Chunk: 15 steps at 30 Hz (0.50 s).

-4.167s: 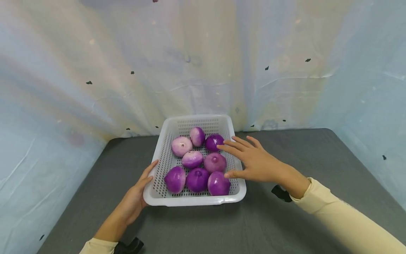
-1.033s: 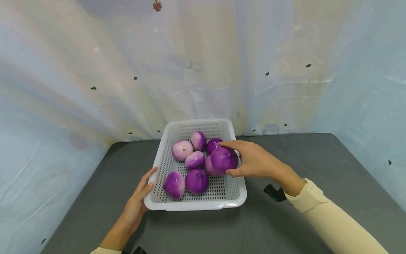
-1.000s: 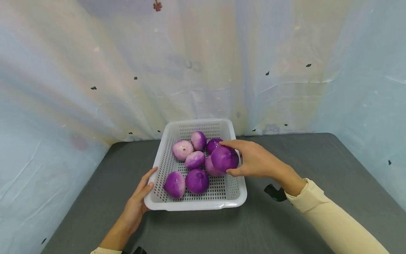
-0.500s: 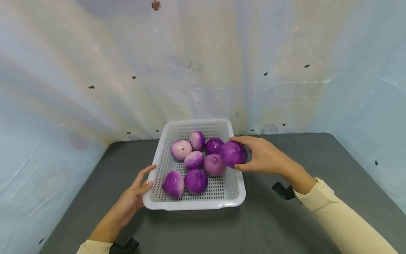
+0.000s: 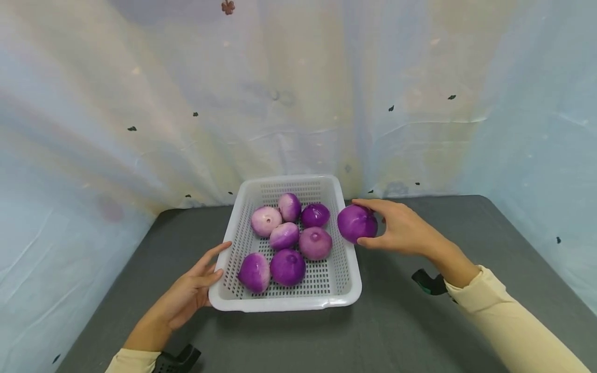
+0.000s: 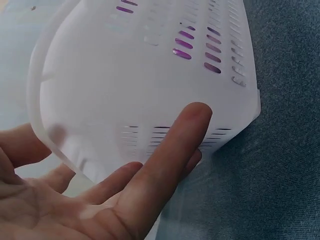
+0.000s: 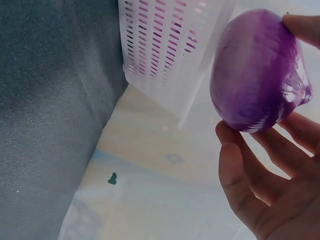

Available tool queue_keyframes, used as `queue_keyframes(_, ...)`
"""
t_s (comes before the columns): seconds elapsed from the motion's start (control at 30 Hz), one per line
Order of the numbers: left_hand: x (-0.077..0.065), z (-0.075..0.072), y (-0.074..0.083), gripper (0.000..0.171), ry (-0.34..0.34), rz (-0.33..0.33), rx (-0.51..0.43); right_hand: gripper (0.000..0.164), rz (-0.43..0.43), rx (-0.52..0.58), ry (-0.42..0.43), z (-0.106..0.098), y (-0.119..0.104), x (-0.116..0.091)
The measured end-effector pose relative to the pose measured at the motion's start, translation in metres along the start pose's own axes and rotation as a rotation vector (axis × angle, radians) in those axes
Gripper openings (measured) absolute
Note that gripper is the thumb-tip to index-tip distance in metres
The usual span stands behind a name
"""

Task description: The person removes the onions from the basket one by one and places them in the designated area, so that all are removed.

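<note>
In the head view my right hand grips a purple onion just beyond the right rim of a white plastic basket. The right wrist view shows that onion between thumb and fingertips, beside the slotted basket wall. Several more onions lie inside the basket, among them a deep purple onion and a pale onion. My left hand rests at the basket's left side, thumb and forefinger at the rim. Its fingers lie nearly straight along the outer wall in the left wrist view.
The basket stands on a dark grey table, towards its back edge. A pale patterned curtain hangs behind and along both sides.
My right hand has taken the onion from the basket's front right corner. Over the last second it has carried it rightwards past the rim. The left hand has stayed at the basket's side.
</note>
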<state>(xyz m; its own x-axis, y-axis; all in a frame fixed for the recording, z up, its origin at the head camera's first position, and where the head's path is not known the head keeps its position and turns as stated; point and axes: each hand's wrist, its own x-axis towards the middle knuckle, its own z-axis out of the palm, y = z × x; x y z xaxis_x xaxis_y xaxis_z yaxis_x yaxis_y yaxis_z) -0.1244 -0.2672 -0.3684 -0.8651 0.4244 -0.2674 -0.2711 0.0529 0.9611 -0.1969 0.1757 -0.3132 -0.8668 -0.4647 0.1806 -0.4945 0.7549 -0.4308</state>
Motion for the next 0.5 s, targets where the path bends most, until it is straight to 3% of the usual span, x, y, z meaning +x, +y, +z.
queue_keyframes(0.23,0.001,-0.002,-0.001,0.066,-0.016,0.024,0.014,0.079,0.039,-0.012,0.008,-0.001,0.009,0.000)
queue_keyframes(0.5,0.004,0.001,-0.002,0.063,0.043,-0.005,0.002,0.080,0.123,-0.010,-0.004,0.002,0.035,0.008)
